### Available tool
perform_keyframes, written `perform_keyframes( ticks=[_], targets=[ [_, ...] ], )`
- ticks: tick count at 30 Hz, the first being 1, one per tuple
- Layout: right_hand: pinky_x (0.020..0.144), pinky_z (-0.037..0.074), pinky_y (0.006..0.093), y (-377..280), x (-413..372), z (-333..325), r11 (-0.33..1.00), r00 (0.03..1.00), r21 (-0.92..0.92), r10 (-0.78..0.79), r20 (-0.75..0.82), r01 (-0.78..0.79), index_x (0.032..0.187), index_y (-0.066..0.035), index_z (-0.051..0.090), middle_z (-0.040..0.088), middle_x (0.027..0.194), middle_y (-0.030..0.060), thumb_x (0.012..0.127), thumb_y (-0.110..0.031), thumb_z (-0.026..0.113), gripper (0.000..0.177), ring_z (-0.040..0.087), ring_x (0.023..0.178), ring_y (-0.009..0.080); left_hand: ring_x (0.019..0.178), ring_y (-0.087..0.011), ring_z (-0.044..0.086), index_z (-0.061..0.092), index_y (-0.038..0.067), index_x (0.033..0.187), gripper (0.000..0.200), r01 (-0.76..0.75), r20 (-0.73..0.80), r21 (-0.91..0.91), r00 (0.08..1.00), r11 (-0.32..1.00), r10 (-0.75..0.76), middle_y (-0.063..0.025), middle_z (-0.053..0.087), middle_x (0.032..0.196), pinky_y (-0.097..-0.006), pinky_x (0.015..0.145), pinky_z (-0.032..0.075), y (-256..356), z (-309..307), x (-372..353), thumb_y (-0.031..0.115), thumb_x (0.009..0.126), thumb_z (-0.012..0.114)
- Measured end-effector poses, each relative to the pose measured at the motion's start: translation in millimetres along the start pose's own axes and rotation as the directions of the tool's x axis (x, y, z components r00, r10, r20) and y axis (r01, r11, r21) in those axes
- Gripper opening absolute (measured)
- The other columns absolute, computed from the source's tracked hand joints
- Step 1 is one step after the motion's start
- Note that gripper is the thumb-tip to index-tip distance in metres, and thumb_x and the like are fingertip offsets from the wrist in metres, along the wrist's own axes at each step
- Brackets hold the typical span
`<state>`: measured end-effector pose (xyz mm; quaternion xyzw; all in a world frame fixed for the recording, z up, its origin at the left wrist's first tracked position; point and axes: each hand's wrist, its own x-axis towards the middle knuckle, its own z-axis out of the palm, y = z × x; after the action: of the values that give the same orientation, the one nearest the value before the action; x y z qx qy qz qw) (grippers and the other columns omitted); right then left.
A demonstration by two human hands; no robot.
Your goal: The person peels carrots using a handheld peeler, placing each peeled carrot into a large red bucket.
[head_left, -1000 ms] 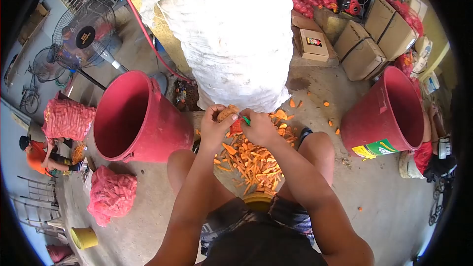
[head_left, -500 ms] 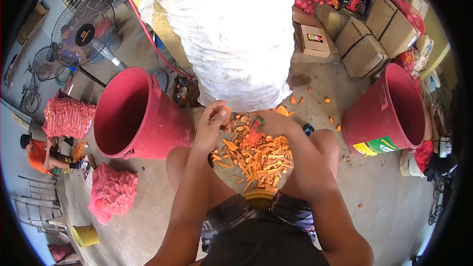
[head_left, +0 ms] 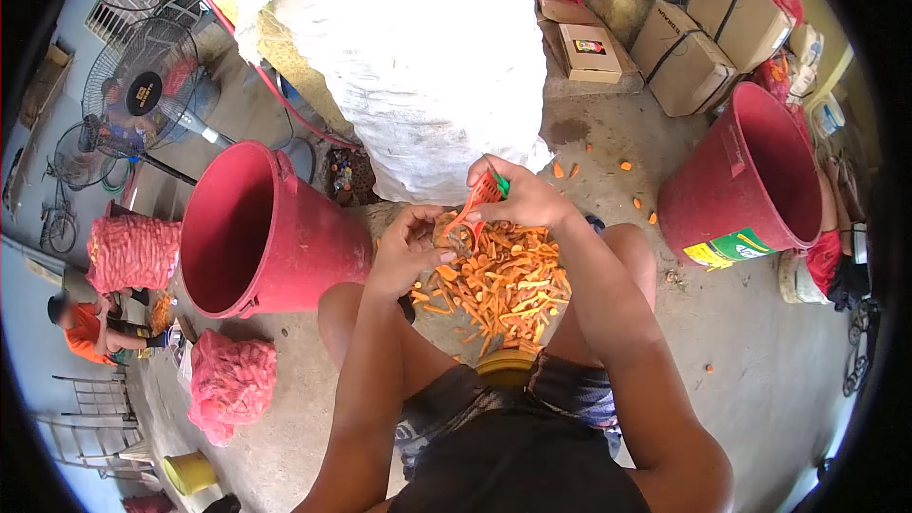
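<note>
A standing fan with a round dark badge at its hub, its lettering too small to read, stands at far left on a concrete floor. Below it crouches a person in an orange top. Two pink-red mesh sacks sit nearby, one beneath the fan and one lower down, with one yellow cup below them. A red bucket stands just left of the camera wearer's knees. Behind it rises one bulging white sack, with orange-brown roots showing at its open top.

At centre, the left hand is curled around a root, apparently a sweet potato. It is held above the floor between the knees and mostly hidden by the fingers. The right hand is closed on an orange peeler with a green tip, its blade end touching the root. One heap of orange peelings lies under both hands.

Three cardboard boxes stand at upper right. The nearest carries a small picture label, and the print on the other two cannot be made out. A second red bucket at right bears a yellow-and-green label, its text illegible.
</note>
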<state>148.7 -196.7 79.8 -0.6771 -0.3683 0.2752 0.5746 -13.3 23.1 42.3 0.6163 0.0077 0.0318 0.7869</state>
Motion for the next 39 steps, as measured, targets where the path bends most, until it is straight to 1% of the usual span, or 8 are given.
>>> perform_keyframes(
  ticks=[8, 10, 14, 16, 25, 29, 36, 39],
  targets=[
    [0.094, 0.051, 0.0291, -2.3, 0.5, 6.3, 0.979, 0.995, 0.195, -0.071, 0.069, 0.056, 0.110, -0.010, 0.065, 0.067, 0.105, -0.0019, 0.085, -0.004, 0.088, 0.034, 0.062, 0.102, 0.0099, 0.127, -0.0195, 0.060, 0.056, 0.000, 0.132, 0.067, -0.001, 0.032, -0.068, 0.999, 0.998, 0.003, -0.0089, 0.059, 0.134, -0.0383, 0.113, 0.050, -6.5, 3.4, -2.0, -0.005, 0.075, 0.089],
    [0.094, 0.052, 0.0295, 0.8, 0.7, 6.0, 0.970, 0.989, 0.208, -0.139, 0.055, 0.125, 0.111, -0.009, 0.065, 0.067, 0.105, -0.0017, 0.086, -0.001, 0.086, 0.033, 0.062, 0.103, 0.0095, 0.119, -0.0202, 0.066, 0.060, -0.001, 0.127, 0.065, -0.060, 0.048, -0.089, 0.997, 0.994, 0.064, -0.0106, 0.065, 0.128, -0.0377, 0.107, 0.053, -0.4, 12.8, -2.4, 0.011, 0.073, 0.095],
    [0.089, 0.054, 0.0280, 20.0, 8.5, -3.4, 0.956, 0.985, 0.248, -0.169, 0.033, 0.156, 0.115, -0.008, 0.064, 0.064, 0.106, -0.0017, 0.088, 0.002, 0.084, 0.035, 0.063, 0.101, 0.0097, 0.122, -0.0214, 0.065, 0.058, -0.001, 0.131, 0.066, -0.004, 0.098, -0.166, 0.995, 0.986, 0.020, -0.0106, 0.064, 0.132, -0.0403, 0.110, 0.053, -8.4, 5.2, -2.8, -0.001, 0.074, 0.092],
    [0.085, 0.059, 0.0273, 31.7, 15.4, -9.6, 0.947, 0.998, 0.316, 0.065, -0.020, -0.056, 0.116, -0.008, 0.063, 0.064, 0.107, -0.0016, 0.088, 0.002, 0.083, 0.036, 0.064, 0.099, 0.0094, 0.123, -0.0227, 0.065, 0.058, -0.002, 0.130, 0.067, -0.043, 0.103, -0.224, 0.992, 0.974, 0.067, -0.0118, 0.064, 0.132, -0.0408, 0.109, 0.053, -4.9, 7.1, -5.3, 0.003, 0.074, 0.093],
    [0.091, 0.053, 0.0286, -1.6, 8.6, 16.2, 0.961, 0.976, 0.173, -0.205, -0.068, 0.214, 0.116, -0.008, 0.064, 0.066, 0.104, -0.0009, 0.088, -0.001, 0.085, 0.035, 0.062, 0.101, 0.0090, 0.123, -0.0234, 0.065, 0.054, 0.002, 0.133, 0.065, -0.111, -0.039, -0.352, 0.994, 0.929, 0.104, -0.0116, 0.064, 0.131, -0.0423, 0.109, 0.052, -11.8, 11.6, 1.1, 0.020, 0.083, 0.092],
    [0.093, 0.051, 0.0287, -3.3, 4.7, 10.2, 0.965, 0.976, 0.156, -0.199, -0.082, 0.210, 0.115, -0.008, 0.064, 0.066, 0.104, -0.0017, 0.088, -0.003, 0.086, 0.035, 0.060, 0.103, 0.0081, 0.120, -0.0238, 0.065, 0.056, 0.002, 0.129, 0.061, -0.091, -0.043, -0.414, 0.996, 0.906, 0.080, -0.0130, 0.064, 0.130, -0.0417, 0.105, 0.054, -10.6, 20.2, 1.6, 0.012, 0.081, 0.091],
    [0.095, 0.051, 0.0299, 34.8, 19.4, -8.3, 0.948, 0.980, 0.309, -0.010, -0.196, 0.072, 0.117, -0.007, 0.064, 0.065, 0.106, -0.0014, 0.089, -0.002, 0.084, 0.035, 0.059, 0.102, 0.0102, 0.117, -0.0226, 0.066, 0.051, 0.004, 0.139, 0.072, -0.103, 0.015, -0.497, 0.992, 0.862, 0.128, -0.0104, 0.064, 0.132, -0.0382, 0.104, 0.052, -9.7, 14.6, -0.9, 0.030, 0.085, 0.090],
    [0.093, 0.051, 0.0294, 12.6, 13.8, 14.8, 0.965, 0.963, 0.158, -0.176, -0.206, 0.211, 0.117, -0.006, 0.063, 0.065, 0.106, -0.0012, 0.089, -0.002, 0.085, 0.036, 0.060, 0.101, 0.0099, 0.118, -0.0226, 0.066, 0.050, 0.003, 0.142, 0.073, -0.102, -0.072, -0.532, 0.995, 0.841, 0.075, -0.0115, 0.065, 0.131, -0.0375, 0.106, 0.051, -12.3, 18.3, 6.6, 0.027, 0.086, 0.090]
  ],
)
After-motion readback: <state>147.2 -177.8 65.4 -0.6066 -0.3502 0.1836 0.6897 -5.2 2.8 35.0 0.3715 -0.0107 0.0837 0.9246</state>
